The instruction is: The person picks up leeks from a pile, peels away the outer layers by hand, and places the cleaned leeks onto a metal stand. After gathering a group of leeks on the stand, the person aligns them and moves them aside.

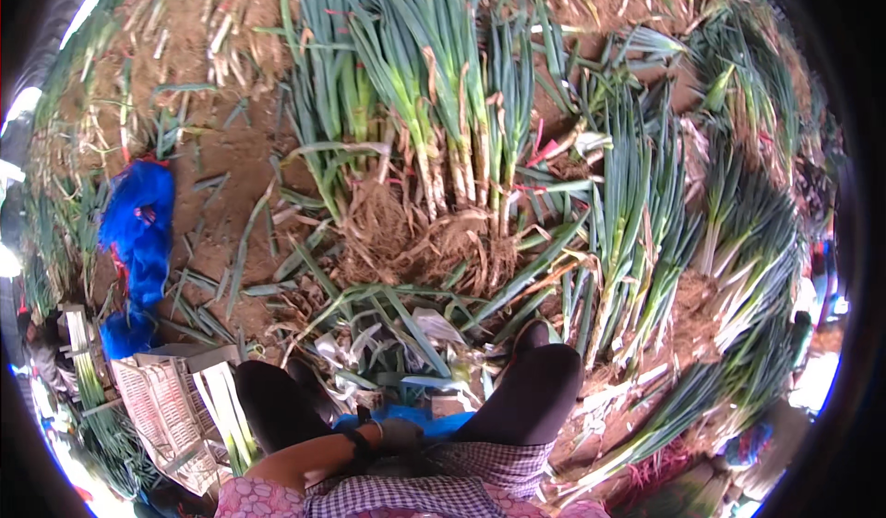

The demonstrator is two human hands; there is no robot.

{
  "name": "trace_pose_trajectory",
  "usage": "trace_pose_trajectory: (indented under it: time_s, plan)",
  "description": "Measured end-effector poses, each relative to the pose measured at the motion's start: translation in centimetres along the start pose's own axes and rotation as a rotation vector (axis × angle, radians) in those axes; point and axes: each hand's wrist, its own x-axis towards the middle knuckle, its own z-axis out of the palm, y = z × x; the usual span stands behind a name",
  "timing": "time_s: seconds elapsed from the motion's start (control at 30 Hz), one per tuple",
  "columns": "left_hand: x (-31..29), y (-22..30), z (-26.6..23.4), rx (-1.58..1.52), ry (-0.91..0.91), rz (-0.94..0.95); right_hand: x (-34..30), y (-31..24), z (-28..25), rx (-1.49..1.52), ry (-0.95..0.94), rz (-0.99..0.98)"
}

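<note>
Left hand (399, 435) lies low in the near middle, over the lap between two dark-trousered knees (535, 393); dark band (356, 444) at its wrist. Grip: fingers too indistinct to tell whether they are clenched, slack or around something. Right hand not visible, so its grip cannot be told. Blue material (446, 423) shows just beside the left hand, on its right and partly behind it, between the knees. Checked cloth (397, 497) covers the lap. Beyond the feet, loose green leaves and pale scraps (420, 333) lie scattered on brown soil (226, 163). Farther out, in the middle, a large bundle of leek-like plants (452, 103) has its roots toward the person and green tops pointing away. A second bundle (628, 223) lies to the right, with more plants (752, 232) farther right. Near left: pale crate (166, 412), whitish stalks (224, 407) at its right side, crumpled blue bag-like item (138, 227) beyond it.
</note>
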Motion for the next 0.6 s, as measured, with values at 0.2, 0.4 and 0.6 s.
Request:
trace_pose_trajectory:
  time_s: [0.2, 0.4, 0.6]
  plan:
    - [4.6, -6.3, 2.8, 0.236, -0.006, 0.183, 0.3, 1.9, 2.1, 0.082, 0.116, -0.132]
    - [3.1, -5.9, 2.3, 0.196, 0.037, 0.247, -7.3, 4.7, 3.8, 0.116, 0.286, -0.096]
    - [3.0, -6.2, 3.7, 0.066, 0.158, 0.259, -7.5, 3.0, 4.1, 0.090, 0.342, -0.089]
